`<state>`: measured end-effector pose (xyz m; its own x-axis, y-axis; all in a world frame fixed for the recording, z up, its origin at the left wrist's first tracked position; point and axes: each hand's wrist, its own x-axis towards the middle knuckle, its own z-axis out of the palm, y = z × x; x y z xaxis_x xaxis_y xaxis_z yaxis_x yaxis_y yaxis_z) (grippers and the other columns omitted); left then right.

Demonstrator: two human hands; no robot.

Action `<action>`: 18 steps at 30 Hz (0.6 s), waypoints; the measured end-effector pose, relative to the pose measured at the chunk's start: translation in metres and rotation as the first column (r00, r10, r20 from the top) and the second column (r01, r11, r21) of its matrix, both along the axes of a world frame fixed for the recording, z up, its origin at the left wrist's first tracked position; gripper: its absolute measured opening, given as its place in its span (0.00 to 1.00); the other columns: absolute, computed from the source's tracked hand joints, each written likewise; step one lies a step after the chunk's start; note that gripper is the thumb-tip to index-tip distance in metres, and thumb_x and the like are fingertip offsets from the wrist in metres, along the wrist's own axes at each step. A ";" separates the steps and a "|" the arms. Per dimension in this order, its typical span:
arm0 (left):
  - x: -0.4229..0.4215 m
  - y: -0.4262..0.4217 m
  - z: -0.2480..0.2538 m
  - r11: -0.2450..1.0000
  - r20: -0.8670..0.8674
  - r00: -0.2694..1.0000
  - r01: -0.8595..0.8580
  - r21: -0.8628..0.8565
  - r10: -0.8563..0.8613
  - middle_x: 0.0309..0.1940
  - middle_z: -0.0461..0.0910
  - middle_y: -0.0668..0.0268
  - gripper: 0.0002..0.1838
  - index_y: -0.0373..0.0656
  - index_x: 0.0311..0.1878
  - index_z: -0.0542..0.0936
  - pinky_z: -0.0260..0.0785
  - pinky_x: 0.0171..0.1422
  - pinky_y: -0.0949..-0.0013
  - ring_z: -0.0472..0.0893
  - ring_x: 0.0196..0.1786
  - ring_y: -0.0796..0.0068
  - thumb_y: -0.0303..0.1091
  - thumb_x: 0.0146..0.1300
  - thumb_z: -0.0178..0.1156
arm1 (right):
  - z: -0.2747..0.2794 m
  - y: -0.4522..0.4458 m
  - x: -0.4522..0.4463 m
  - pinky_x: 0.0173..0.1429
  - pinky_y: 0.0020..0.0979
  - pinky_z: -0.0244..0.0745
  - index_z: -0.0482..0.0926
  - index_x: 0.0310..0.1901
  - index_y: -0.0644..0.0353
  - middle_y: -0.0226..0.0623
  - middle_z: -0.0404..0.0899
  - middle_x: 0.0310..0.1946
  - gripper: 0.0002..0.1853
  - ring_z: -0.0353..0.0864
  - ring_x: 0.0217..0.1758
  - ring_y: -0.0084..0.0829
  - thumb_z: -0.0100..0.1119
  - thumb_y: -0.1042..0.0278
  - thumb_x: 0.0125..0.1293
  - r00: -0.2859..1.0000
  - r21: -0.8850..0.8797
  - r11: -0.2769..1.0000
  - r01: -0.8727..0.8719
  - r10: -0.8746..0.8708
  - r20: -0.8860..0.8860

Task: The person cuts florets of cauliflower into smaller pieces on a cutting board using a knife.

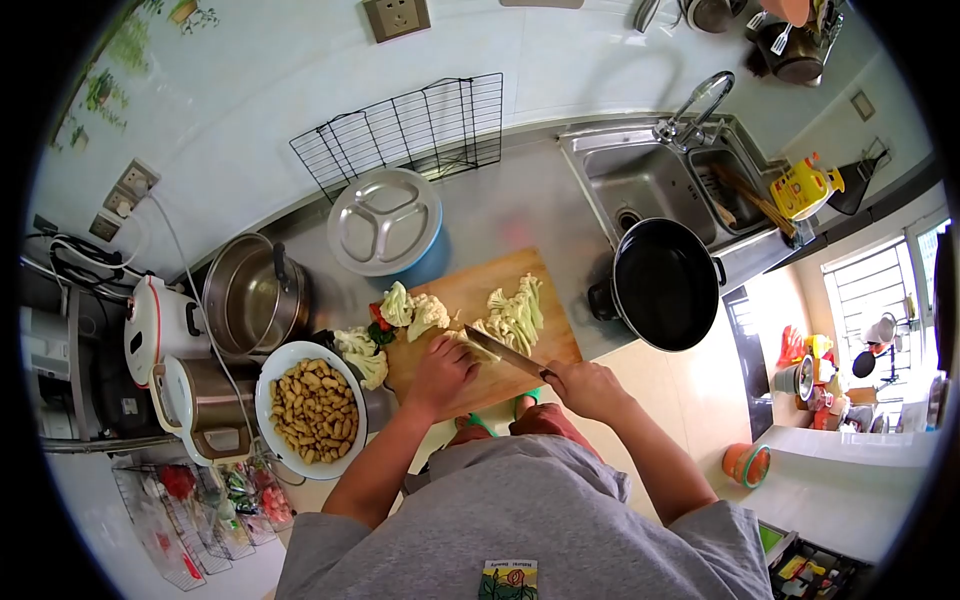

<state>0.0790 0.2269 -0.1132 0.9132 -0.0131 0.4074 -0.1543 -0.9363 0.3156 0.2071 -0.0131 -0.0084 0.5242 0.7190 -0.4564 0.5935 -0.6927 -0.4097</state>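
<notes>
Far left: white rice cooker with red trim (158,322), then round stainless-steel pot (255,296). In front of the pot: round white bowl (263,405) full of tan in-shell peanuts (313,410). Next, pale cauliflower chunk (360,355) at left edge of rectangular light-wood cutting board (490,388); more cream florets (428,314) at its upper left. Left hand (446,370) on board, fingers bent beside the blade; can't tell if they're closed on a piece. Steel-bladed knife (510,354) angled over board, tip up-left. Cut cauliflower pieces (515,314) just above blade. Right hand (590,388) wrapped around knife handle. Far right: round black pan (665,285) by the steel sink (635,180).
</notes>
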 end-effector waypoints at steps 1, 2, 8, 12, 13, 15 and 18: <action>0.000 0.000 -0.002 1.000 0.001 1.000 0.002 -0.001 -0.002 0.35 0.81 0.68 0.07 0.44 0.31 0.83 0.67 0.61 0.63 0.79 0.46 0.68 0.35 0.52 0.67 | 0.001 0.002 0.002 0.42 0.51 0.76 0.78 0.48 0.52 0.49 0.82 0.30 0.15 0.82 0.36 0.52 0.48 0.53 0.72 1.000 -0.008 1.000 -0.002 0.002 -0.014; 0.001 0.000 -0.003 1.000 0.002 1.000 0.004 -0.002 -0.004 0.36 0.81 0.68 0.07 0.45 0.31 0.83 0.67 0.62 0.63 0.79 0.46 0.68 0.36 0.52 0.67 | 0.002 0.004 0.004 0.42 0.51 0.75 0.78 0.48 0.52 0.49 0.82 0.29 0.15 0.82 0.36 0.52 0.48 0.54 0.72 1.000 -0.016 1.000 -0.003 0.003 -0.027; 0.002 0.001 -0.003 1.000 -0.028 1.000 0.003 0.011 -0.002 0.36 0.81 0.67 0.08 0.45 0.32 0.83 0.66 0.63 0.63 0.78 0.47 0.68 0.36 0.51 0.68 | 0.012 0.021 0.011 0.42 0.51 0.77 0.77 0.50 0.54 0.48 0.83 0.31 0.14 0.84 0.37 0.51 0.48 0.56 0.71 0.997 -0.030 0.997 -0.068 0.067 -0.036; 0.001 0.001 -0.004 1.000 -0.030 1.000 0.007 0.021 -0.007 0.36 0.81 0.67 0.08 0.44 0.32 0.83 0.66 0.63 0.62 0.78 0.48 0.67 0.37 0.52 0.67 | 0.007 0.023 0.009 0.42 0.51 0.77 0.77 0.50 0.54 0.48 0.83 0.33 0.14 0.84 0.38 0.50 0.49 0.57 0.71 0.997 -0.028 0.998 -0.063 0.062 -0.038; 0.001 0.001 -0.004 1.000 -0.043 0.999 0.008 0.013 -0.008 0.36 0.81 0.66 0.08 0.44 0.32 0.83 0.66 0.63 0.62 0.78 0.48 0.67 0.37 0.52 0.67 | 0.006 0.024 0.007 0.43 0.51 0.78 0.77 0.50 0.55 0.48 0.83 0.33 0.14 0.84 0.39 0.50 0.49 0.57 0.71 0.998 -0.023 0.998 -0.054 0.053 -0.042; 0.002 0.001 -0.003 1.000 -0.056 0.998 0.010 0.006 -0.009 0.36 0.81 0.66 0.08 0.44 0.32 0.83 0.66 0.63 0.61 0.78 0.48 0.67 0.37 0.52 0.67 | 0.005 0.026 0.005 0.43 0.50 0.78 0.77 0.49 0.55 0.48 0.84 0.34 0.14 0.84 0.39 0.50 0.49 0.57 0.71 0.998 -0.016 0.999 -0.045 0.045 -0.046; 0.004 0.001 0.000 1.000 -0.033 0.999 0.012 0.007 -0.012 0.36 0.81 0.66 0.08 0.44 0.32 0.83 0.66 0.64 0.61 0.78 0.47 0.66 0.37 0.52 0.67 | 0.003 0.029 0.002 0.43 0.50 0.78 0.77 0.49 0.56 0.48 0.84 0.34 0.14 0.85 0.39 0.50 0.50 0.57 0.71 0.998 -0.058 0.997 -0.048 0.046 -0.036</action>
